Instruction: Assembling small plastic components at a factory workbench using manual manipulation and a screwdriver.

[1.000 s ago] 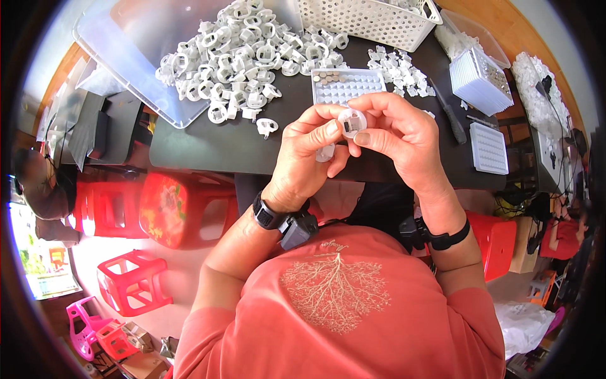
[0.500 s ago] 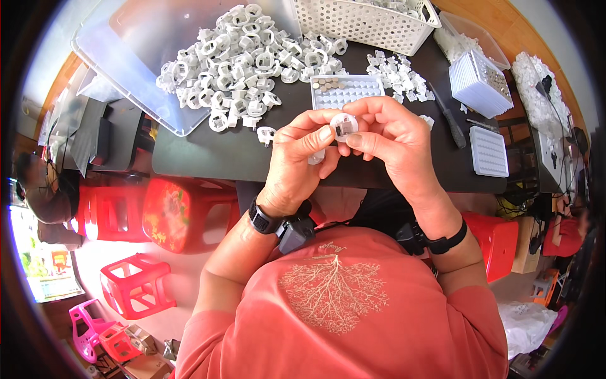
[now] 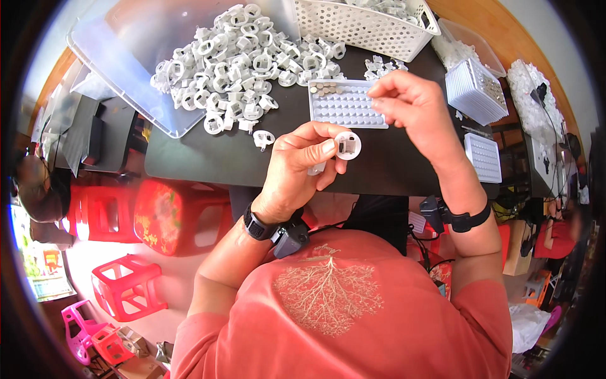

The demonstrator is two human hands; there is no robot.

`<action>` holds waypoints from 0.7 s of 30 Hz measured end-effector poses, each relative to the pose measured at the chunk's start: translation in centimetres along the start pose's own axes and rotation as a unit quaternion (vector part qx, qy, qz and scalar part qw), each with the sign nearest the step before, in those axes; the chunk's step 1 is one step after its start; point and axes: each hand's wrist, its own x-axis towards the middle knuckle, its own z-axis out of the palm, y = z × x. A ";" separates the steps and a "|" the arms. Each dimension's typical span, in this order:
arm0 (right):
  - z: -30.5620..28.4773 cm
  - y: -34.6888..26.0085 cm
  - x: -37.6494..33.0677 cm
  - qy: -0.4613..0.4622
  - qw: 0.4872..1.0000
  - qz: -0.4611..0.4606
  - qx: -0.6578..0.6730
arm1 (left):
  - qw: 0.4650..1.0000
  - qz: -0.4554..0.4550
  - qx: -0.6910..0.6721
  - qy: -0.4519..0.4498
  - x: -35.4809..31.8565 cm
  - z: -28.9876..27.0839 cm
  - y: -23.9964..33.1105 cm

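My left hand (image 3: 293, 164) pinches a round white plastic housing (image 3: 356, 149) with a dark square recess, its face turned up. Below that, another whitish piece (image 3: 317, 168) shows partly between the curled fingers. My right hand (image 3: 420, 114) hovers at the right side of a pale dimpled tray (image 3: 347, 115), thumb and fingertips drawn together; whatever they hold, if anything, is too small to make out. Several small round brownish discs (image 3: 325, 89) lie in the tray's far left corner. One loose white housing (image 3: 263, 139) rests on the table just left of my left hand.
A big heap of white housings (image 3: 237, 66) spills from a clear bin (image 3: 126, 82) at far left. Behind the tray stand a white perforated basket (image 3: 372, 31) and small white pieces (image 3: 380, 66). Stacked trays (image 3: 475, 88) and a single tray (image 3: 483, 158) are on the right.
My right hand has let go of the housing and moved right and up to the tray. My left hand keeps the housing, now slightly lower and tilted more face-up.
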 end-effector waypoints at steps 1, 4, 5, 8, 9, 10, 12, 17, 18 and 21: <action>0.8 0.1 0.1 0.000 1.000 -0.008 0.006 | 1.000 -0.012 -0.008 -0.006 0.1 -0.1 0.1; 1.8 2.3 2.3 -0.032 0.994 -0.083 -0.063 | 1.000 -0.007 0.002 -0.001 0.1 0.2 0.2; 1.9 2.2 2.9 -0.037 0.987 -0.091 -0.124 | 1.000 -0.007 0.002 -0.002 0.0 0.2 0.1; 2.1 1.1 3.8 -0.084 0.970 -0.062 -0.221 | 1.000 0.001 0.004 0.010 0.0 0.0 0.0; 2.2 1.2 3.6 -0.087 0.970 -0.062 -0.221 | 1.000 0.001 -0.002 0.005 -0.1 0.0 0.1; 2.1 1.3 3.3 -0.061 0.984 -0.070 -0.154 | 1.000 0.001 -0.007 0.001 -0.2 0.1 0.2; 2.0 1.4 2.2 -0.037 0.993 -0.075 -0.083 | 1.000 0.006 -0.007 0.010 -0.4 0.2 0.1; 1.6 0.1 -2.2 0.018 0.999 -0.016 0.037 | 0.998 -0.005 -0.038 -0.045 -0.7 -0.5 0.7; 1.5 0.1 -3.0 0.026 0.998 -0.006 0.050 | 0.994 -0.016 -0.072 -0.076 -0.9 -0.5 0.7; 1.7 0.2 -4.7 0.023 0.998 -0.019 0.054 | 0.990 0.042 -0.024 -0.133 -4.5 -0.7 2.3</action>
